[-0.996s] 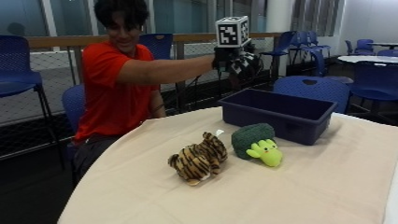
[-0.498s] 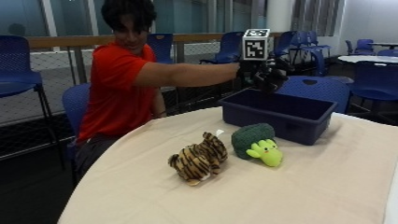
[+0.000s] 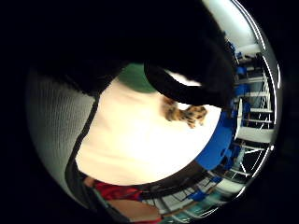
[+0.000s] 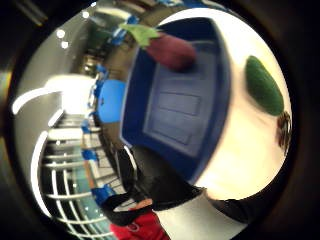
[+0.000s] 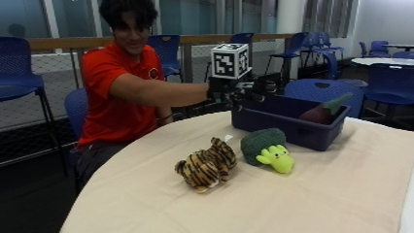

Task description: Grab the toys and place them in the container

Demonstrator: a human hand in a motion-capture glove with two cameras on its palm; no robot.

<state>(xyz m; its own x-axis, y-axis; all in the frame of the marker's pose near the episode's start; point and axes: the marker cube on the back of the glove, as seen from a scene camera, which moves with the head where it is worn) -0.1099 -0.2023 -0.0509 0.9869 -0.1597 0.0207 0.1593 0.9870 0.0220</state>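
Note:
A dark blue container stands at the back of the round table. A purple eggplant toy with a green stem leans in its far corner, also seen inside the container as the eggplant. My gloved right hand hovers at the container's near left corner, fingers relaxed and holding nothing. On the cloth in front lie a striped tiger toy and a green broccoli toy, side by side. The palm views show the tiger and the broccoli below the hand.
The beige tablecloth has free room in front of and to the right of the toys. Blue chairs stand behind the table, and another table is at the far right. The table's curved edge runs near the person.
The hand swung from high on the left to over the container, then drew back and down to its left corner. The eggplant toy now lies in the container.

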